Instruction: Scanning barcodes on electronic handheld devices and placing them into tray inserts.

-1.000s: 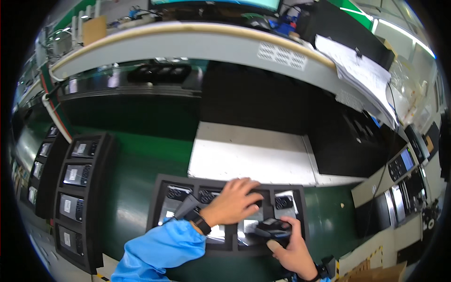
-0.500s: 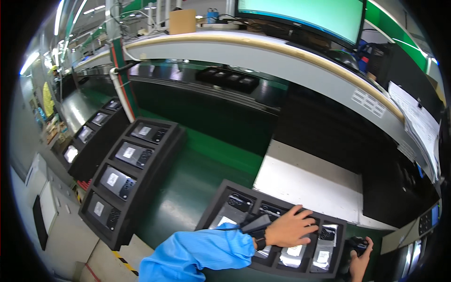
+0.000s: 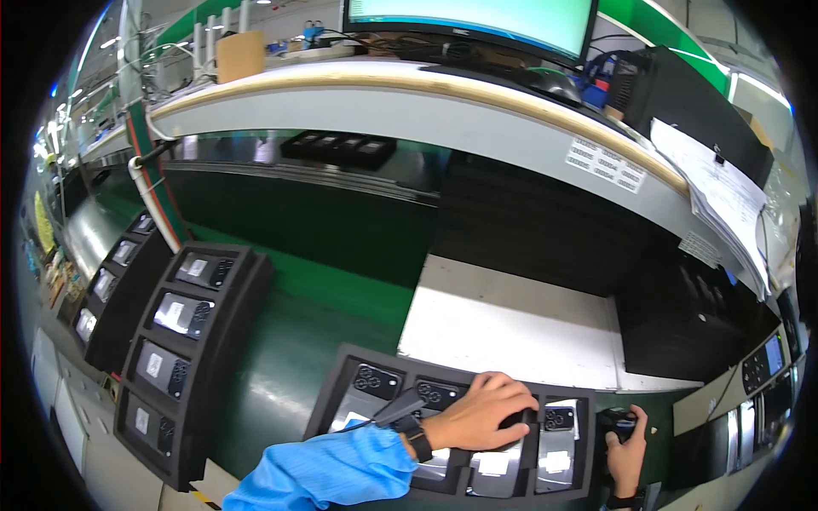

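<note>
Green conveyor belt (image 3: 290,341) is running across the bench from 9 o'clock toward 4 o'clock, with a white mat (image 3: 511,328) lying on it at centre. At 8 o'clock a long black foam tray (image 3: 192,366) is sitting on the belt, carrying phones face down in a column; a second like it is lying farther out at 9. At 6 o'clock, nearest me, the work tray (image 3: 336,400) is holding a row of phones in its pockets, backs up, camera clusters toward 12. My left hand (image 3: 481,415), blue sleeve and dark wristband behind it, is reaching across this tray, fingers curled down and pinching the top edge of one phone (image 3: 514,436) in the third pocket from the left. My right hand (image 3: 628,451) is resting at 5 o'clock just off the tray's right end, fingers wrapped round a small black device (image 3: 619,419); I cannot tell how tight that hold is. Judging the phone: a stiff, flat slab, moderately weighty for its size, glossy back probably slippery, lenses and glass fragile. Best hold looks to be the long side edges, thumb against fingers, keeping pads off the camera cluster and lifting straight out of the foam pocket.
</note>
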`<control>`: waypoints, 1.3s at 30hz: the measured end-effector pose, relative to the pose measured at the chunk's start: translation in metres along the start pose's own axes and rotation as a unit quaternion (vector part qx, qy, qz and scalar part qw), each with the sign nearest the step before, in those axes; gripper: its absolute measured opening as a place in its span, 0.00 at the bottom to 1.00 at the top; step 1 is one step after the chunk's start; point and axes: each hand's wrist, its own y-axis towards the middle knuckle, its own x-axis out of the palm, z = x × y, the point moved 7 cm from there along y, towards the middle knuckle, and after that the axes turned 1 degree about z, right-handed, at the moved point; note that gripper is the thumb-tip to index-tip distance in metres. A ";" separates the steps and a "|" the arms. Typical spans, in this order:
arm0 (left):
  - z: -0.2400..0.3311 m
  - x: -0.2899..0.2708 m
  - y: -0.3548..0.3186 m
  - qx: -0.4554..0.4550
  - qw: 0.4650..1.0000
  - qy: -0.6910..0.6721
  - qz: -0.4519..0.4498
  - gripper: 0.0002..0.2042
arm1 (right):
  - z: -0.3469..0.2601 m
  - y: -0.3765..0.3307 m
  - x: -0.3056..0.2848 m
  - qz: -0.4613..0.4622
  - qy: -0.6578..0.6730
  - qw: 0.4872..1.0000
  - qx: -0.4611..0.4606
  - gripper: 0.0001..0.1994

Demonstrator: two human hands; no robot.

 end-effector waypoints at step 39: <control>-0.013 -0.005 -0.002 -0.060 0.992 -0.100 0.041 0.08 | -0.023 -0.004 -0.003 0.016 -0.068 0.997 -0.045 0.31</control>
